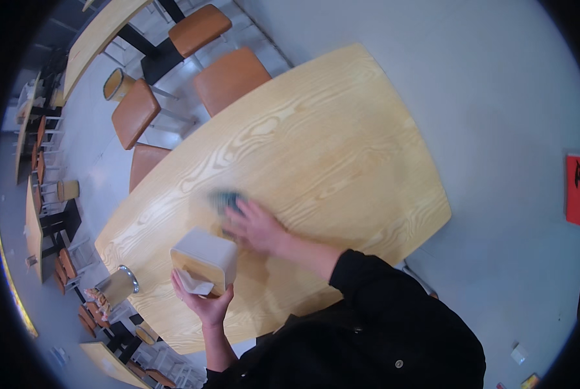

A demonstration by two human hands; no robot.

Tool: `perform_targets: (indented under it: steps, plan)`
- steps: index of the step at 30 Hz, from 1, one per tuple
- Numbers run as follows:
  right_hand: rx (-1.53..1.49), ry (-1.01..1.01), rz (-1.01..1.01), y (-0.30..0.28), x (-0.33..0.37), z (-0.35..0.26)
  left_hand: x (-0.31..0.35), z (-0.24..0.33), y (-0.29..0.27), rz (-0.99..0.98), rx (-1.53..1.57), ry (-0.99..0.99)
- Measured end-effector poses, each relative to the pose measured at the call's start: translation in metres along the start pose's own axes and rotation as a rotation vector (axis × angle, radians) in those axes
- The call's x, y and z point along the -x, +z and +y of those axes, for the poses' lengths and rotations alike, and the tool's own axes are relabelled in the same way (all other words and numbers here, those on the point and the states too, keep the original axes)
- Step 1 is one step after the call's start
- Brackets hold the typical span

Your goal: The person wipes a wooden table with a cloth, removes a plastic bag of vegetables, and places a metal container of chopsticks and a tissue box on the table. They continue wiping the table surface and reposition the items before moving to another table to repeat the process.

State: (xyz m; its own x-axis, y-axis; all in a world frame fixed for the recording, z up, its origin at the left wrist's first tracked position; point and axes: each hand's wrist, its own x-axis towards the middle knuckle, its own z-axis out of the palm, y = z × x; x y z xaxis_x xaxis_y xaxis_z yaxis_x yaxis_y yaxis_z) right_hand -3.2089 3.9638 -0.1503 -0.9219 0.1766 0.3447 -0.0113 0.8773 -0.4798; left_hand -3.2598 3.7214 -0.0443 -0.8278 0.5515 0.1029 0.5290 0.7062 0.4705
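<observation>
My left hand (205, 306) grips a white tissue box (205, 249) with a wood-coloured face, thumb and fingers on opposite sides. A white tissue (194, 284) sticks out of that face. The box is tilted over the light wooden table (329, 149). To its right, my right hand (259, 228) presses a dark blue-green cloth (225, 198) against the tabletop. Motion smears the cloth and the fingertips, and the hand partly hides the cloth.
Near the table's left end stands a beige cylindrical holder (118, 288) with a shiny metal band and reddish items. Brown-seated stools (231, 79) line the far side. A grey wall (497, 97) lies along the right. Other tables and a waste bin (117, 84) stand beyond.
</observation>
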Motion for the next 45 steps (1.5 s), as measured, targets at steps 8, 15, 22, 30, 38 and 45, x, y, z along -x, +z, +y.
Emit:
perform_targets:
  steps: [8, 15, 22, 30, 38, 45]
  plan:
    - [0.772, 0.590, 0.095, -0.111, -0.003, 0.267, 0.004, -0.020, -0.008, 0.054, -0.074, -0.094]
    - [0.695, 0.256, 0.143, -0.017, -0.125, 0.158, 0.015, -0.015, -0.003, 0.034, -0.042, -0.155]
    - [0.125, -0.204, -0.283, 0.063, -0.123, 0.009, -0.011, 0.002, -0.013, 0.113, -0.087, -0.079]
    - [0.588, 0.745, -0.009, -0.121, -0.083, 0.288, -0.021, 0.017, 0.000, 0.056, -0.022, -0.031]
    - [0.450, 0.237, -0.121, -0.100, -0.096, 0.218, -0.074, 0.066, 0.049, 0.023, 0.023, 0.184]
    - [0.538, 0.677, 0.127, -0.152, 0.006, 0.333, -0.123, 0.135, 0.098, -0.064, 0.011, 0.430]
